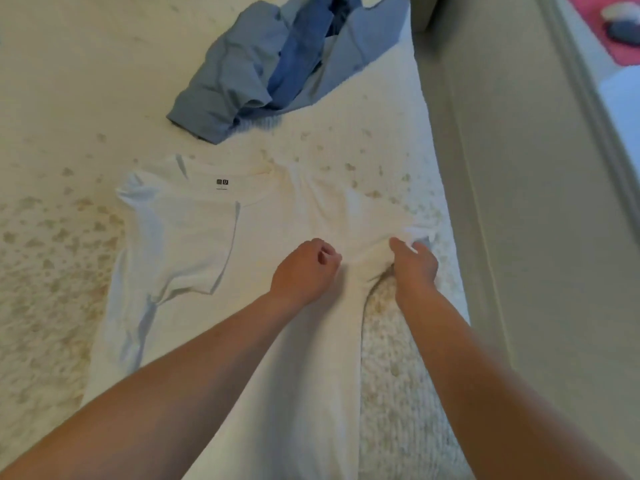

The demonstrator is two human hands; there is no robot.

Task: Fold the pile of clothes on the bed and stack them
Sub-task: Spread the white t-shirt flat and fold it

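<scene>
The bed [52,98], covered in a cream spread with faint speckled marks, fills the frame from the left edge to a pale upright panel down the right. On it, across the middle and lower centre, lies a white T-shirt [194,237], spread flat with its neck label toward the top of the frame and its hem running out under the forearms at the bottom. So its long axis runs top to bottom in the frame. Its sleeve on the left side of the frame is already turned in over the body; the sleeve on the right side is bunched, not yet folded.

At the upper centre sits the blue pile of clothes [277,64], crumpled and unfolded, well apart from the shirt and beyond both hands.

The right hand [414,263] is at the shirt's right edge, its grip pinching the bunched sleeve cloth between thumb and fingers. The left hand [304,268] rests just beside it on the shirt's body, fingers curled in; whether its grip has cloth in it I cannot tell.

The coming move likely turns on this: the body lies leftward from the right hand, so the held sleeve should travel left across that axis.

No container is in view.
</scene>
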